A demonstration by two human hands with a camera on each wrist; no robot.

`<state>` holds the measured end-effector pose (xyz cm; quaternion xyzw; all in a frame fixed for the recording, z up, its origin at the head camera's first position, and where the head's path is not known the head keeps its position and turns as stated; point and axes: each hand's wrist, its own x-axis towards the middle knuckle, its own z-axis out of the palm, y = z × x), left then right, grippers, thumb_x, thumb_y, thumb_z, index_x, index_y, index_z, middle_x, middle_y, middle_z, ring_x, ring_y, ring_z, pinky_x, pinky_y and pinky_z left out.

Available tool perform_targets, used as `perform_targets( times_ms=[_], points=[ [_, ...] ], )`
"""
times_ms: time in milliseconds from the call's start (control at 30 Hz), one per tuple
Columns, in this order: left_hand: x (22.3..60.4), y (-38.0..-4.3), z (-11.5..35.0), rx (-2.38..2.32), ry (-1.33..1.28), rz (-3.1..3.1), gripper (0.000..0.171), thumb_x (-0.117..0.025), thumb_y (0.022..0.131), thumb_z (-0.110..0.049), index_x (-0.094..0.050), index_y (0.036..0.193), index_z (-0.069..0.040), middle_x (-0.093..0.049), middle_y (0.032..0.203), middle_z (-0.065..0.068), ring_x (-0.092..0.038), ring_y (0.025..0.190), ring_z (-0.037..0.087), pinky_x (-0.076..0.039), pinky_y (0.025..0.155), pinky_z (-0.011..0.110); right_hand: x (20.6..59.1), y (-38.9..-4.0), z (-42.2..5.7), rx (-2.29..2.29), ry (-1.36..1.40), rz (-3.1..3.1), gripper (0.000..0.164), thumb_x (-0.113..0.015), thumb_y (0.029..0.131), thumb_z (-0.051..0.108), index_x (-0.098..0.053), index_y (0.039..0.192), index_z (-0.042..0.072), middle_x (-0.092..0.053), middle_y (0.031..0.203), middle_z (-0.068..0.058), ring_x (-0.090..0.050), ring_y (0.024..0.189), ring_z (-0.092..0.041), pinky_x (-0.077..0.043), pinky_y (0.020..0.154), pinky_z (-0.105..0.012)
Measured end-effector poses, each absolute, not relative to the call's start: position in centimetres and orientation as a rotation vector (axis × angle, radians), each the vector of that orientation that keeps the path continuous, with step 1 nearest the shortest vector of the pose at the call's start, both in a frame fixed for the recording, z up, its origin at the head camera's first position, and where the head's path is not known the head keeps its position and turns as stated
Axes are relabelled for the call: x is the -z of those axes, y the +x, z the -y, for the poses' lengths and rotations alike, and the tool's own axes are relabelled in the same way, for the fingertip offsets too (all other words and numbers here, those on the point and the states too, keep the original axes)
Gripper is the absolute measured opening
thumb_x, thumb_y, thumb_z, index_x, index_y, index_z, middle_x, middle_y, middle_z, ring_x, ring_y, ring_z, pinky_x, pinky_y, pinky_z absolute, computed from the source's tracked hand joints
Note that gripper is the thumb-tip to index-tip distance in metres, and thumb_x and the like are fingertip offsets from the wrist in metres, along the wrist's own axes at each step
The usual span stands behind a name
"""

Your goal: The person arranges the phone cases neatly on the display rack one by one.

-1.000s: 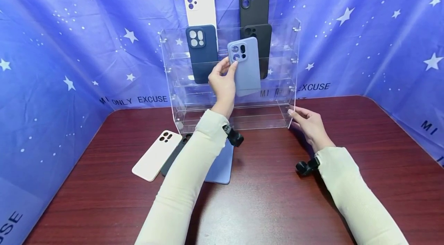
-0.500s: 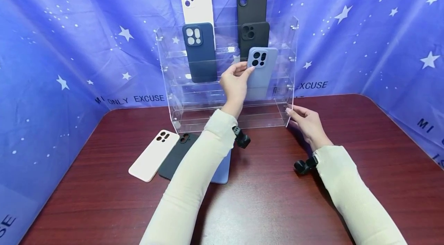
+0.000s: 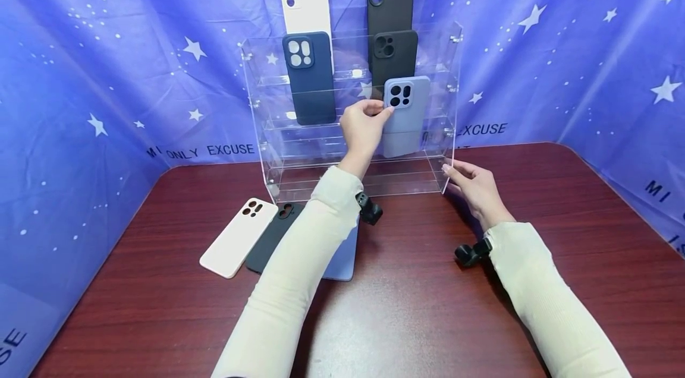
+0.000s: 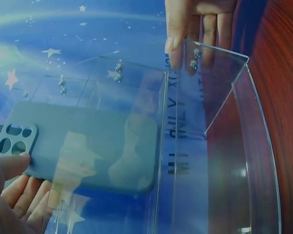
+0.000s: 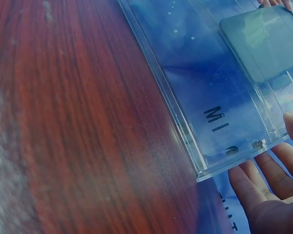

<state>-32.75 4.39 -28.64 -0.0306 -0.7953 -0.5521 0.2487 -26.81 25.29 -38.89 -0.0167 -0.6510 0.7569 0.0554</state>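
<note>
My left hand (image 3: pixel 363 128) pinches a light blue phone case (image 3: pixel 409 122) by its left edge, thumb in front beside the camera cutouts. The case stands nearly upright at the right part of a clear acrylic display stand (image 3: pixel 452 122). In the left wrist view the lower part of the phone case (image 4: pixel 97 146) shows through a clear panel of the stand. My right hand (image 3: pixel 477 191) holds the stand's right side panel near the bottom, with the thumb at the front edge and the fingers behind. In the right wrist view those fingers (image 5: pixel 263 183) lie along the panel's outer face.
In the stand's upper tiers are a white case (image 3: pixel 307 6), a navy case (image 3: pixel 313 93), a black case (image 3: pixel 393 6) and another black case (image 3: pixel 398 60). On the table (image 3: pixel 428 306) lie a cream case (image 3: pixel 238 241), a dark case (image 3: pixel 270 238) and a blue case (image 3: pixel 343 256), partly under my left forearm.
My left hand has carried the light blue phone case right and down, from in front of the stand's middle to its lower right tier. My right hand stays at the side panel.
</note>
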Motion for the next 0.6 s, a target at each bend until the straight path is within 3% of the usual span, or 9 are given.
perform_targets(
  times_ms=[267,600],
  points=[
    [28.5,-32.7,-3.7,1.457,-0.110,2.260,0.020,-0.078,0.078,-0.025,-0.076,0.088,-0.008,-0.073,0.081,0.004,-0.065,0.076,0.013,-0.048,0.065,0.022,38.8,-26.8,-25.2,-2.296,-0.053,1.990,0.061,-0.065,0.089,0.013,-0.038,0.133,-0.019,-0.067,0.088,0.018,-0.062,0.083,0.001,-0.054,0.078,-0.021],
    [28.8,-32.3,-1.6,1.568,-0.264,2.203,0.020,-0.078,0.078,-0.018,-0.074,0.094,-0.006,-0.073,0.087,0.005,-0.068,0.079,0.011,-0.052,0.069,0.019,38.5,-26.5,-25.5,-2.314,-0.051,1.989,0.062,-0.066,0.089,0.013,-0.036,0.134,-0.019,-0.068,0.092,0.014,-0.062,0.086,-0.001,-0.054,0.079,-0.021]
  ],
)
